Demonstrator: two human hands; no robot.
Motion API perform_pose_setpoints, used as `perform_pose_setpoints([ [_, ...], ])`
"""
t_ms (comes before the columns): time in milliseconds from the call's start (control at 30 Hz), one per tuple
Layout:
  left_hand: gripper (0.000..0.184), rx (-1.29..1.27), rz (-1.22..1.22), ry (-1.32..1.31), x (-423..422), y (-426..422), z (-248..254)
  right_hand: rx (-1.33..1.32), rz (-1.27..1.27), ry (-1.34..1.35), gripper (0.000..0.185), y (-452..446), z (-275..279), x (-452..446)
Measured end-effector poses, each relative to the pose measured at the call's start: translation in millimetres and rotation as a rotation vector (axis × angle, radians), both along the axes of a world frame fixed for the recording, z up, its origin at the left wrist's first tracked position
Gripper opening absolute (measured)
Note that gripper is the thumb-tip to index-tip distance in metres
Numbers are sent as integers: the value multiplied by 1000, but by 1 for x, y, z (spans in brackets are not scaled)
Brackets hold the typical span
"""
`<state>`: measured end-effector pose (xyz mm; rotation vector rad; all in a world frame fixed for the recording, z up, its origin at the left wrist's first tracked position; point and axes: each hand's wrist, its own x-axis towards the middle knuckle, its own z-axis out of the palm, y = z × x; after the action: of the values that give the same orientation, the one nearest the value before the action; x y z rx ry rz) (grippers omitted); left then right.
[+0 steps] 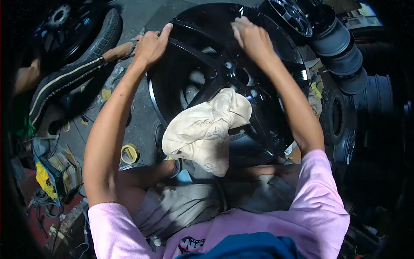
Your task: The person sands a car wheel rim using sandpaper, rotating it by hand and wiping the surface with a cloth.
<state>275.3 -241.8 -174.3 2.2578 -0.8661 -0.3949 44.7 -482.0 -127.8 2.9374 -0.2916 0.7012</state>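
Note:
A large glossy black alloy wheel (196, 52) lies face up in front of me, its spokes meeting at the hub. My left hand (152, 46) is closed round the wheel's upper left edge, thumb along the top. Over the upper right part of the wheel is my right hand (254, 38), its fingers bent together against the surface. Slight blur hides whatever is under those fingertips. A crumpled cream cloth (198, 125) rests across the lower spokes and hangs toward my lap.
Another person's arm (116, 52) reaches in at the left, near a tyre (105, 36) and another black wheel (58, 16). A yellow tape roll (129, 153) lies on the floor (140, 116). Stacked dark rims (338, 41) and a tyre (332, 116) stand at the right.

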Motion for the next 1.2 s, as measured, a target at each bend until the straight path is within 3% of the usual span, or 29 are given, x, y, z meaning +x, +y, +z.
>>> perform_pose_setpoints([
  [133,84,63,17,1,0,3,11,-65,-26,30,23,-25,5,27],
  [233,84,-18,2,-12,-5,3,13,120,51,-82,20,51,3,-31],
  [300,86,-68,16,-57,-4,2,6,223,13,-116,30,89,-10,-64],
  [467,86,-73,43,-97,-6,1,3,244,109,-250,29,-20,-7,-3],
  [567,86,-41,91,-135,-2,0,-1,223,-28,-196,28,-51,-7,32],
  [633,86,-33,49,-118,-2,-1,4,329,30,-216,27,-21,-2,10],
  [700,85,-52,46,-98,1,-1,-3,221,45,-264,25,35,-11,-29],
  [800,83,-59,-2,-31,0,1,4,215,-82,-76,26,116,-9,-72],
  [900,84,-27,31,-166,-1,-2,0,86,-134,13,25,128,4,-68],
  [967,87,-18,37,-84,-2,-1,3,43,-161,74,26,129,12,-65],
  [1067,88,-22,72,-30,-10,0,10,157,-92,194,23,113,30,-79],
  [1100,88,-25,78,-26,-11,1,13,256,-166,447,23,109,47,-84],
  [1167,83,4,25,42,-10,2,21,459,35,59,22,92,21,-105],
  [1200,83,4,39,45,-8,2,22,452,-7,-104,22,96,27,-99],
])
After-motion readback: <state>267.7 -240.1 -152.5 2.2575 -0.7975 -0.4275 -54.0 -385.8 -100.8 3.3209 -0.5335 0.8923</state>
